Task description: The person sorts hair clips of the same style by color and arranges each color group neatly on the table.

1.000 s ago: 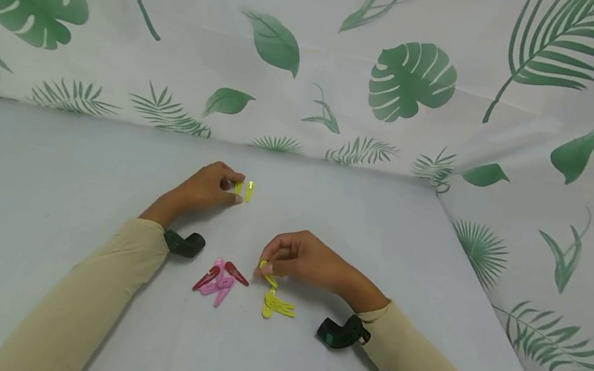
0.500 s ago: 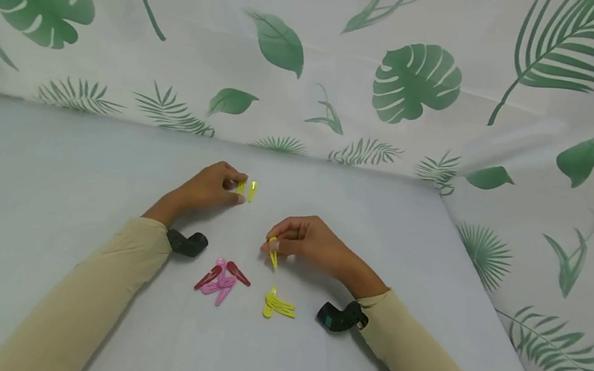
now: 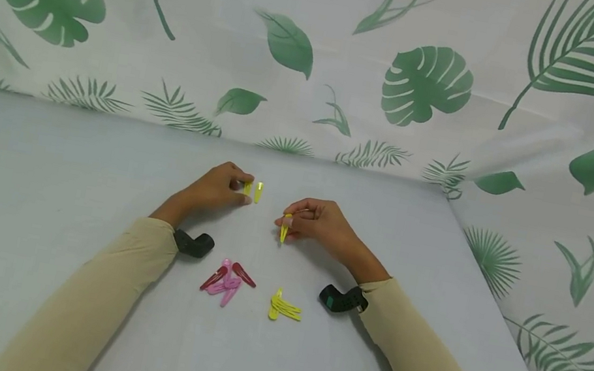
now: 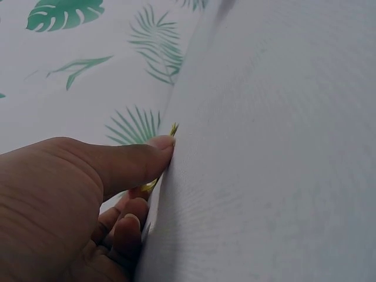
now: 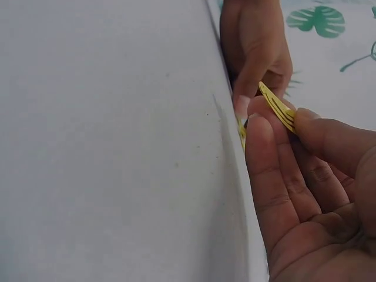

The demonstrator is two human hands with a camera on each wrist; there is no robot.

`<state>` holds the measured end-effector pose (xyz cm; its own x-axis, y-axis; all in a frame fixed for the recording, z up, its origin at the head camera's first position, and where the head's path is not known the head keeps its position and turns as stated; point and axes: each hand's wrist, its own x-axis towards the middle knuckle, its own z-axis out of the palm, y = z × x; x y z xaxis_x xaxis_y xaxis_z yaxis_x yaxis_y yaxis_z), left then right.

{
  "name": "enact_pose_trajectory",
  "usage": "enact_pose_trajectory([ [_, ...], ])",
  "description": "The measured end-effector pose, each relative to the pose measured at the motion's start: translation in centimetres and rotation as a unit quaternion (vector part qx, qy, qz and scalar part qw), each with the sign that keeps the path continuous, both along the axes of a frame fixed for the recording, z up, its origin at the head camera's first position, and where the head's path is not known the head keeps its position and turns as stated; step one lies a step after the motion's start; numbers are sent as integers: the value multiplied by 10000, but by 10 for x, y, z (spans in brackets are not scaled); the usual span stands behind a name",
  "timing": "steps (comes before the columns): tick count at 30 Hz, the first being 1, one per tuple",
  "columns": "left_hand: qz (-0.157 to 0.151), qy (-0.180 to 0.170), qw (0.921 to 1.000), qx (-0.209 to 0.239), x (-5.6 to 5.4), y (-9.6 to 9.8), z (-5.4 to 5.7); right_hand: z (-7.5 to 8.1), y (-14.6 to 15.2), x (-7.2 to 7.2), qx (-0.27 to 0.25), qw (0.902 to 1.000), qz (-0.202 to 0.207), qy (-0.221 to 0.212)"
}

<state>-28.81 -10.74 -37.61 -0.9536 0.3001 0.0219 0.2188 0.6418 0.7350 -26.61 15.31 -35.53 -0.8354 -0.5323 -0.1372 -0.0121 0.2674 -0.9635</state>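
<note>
In the head view, my right hand (image 3: pixel 321 223) pinches a yellow snap hair clip (image 3: pixel 284 231) above the table, its narrow end pointing down. The right wrist view shows this raised clip (image 5: pixel 276 107) between thumb and fingertips. Farther back, my left hand (image 3: pixel 220 188) rests on the table, thumb and finger holding a yellow hair clip (image 3: pixel 247 188) at its two ends. Part of that clip (image 4: pixel 174 129) sticks out past the thumb in the left wrist view. Just right of it lies another yellow hair clip (image 3: pixel 258 192), apart from the fingers.
Nearer on the white table (image 3: pixel 172 349) lies a small pile of yellow hair clips (image 3: pixel 284 309). Left of that, pink hair clips (image 3: pixel 230 294) overlap with a red clip (image 3: pixel 213 278) and a second red clip (image 3: pixel 244 274). A leaf-print cloth (image 3: pixel 346 75) hangs behind.
My right hand has lifted the yellow hair clip off the yellow pile and carried it away from me, toward the back clips. My left hand stays in place.
</note>
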Motion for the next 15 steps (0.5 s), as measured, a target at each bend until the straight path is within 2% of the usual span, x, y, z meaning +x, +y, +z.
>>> enact_pose_trajectory([
  [6,-84,61,9999,-27,-2,2,0,1,-5,-7,-20,9999,-55,112],
  [15,20,-4,10000,-52,0,0,2,5,-14,-13,74,9998,-70,199],
])
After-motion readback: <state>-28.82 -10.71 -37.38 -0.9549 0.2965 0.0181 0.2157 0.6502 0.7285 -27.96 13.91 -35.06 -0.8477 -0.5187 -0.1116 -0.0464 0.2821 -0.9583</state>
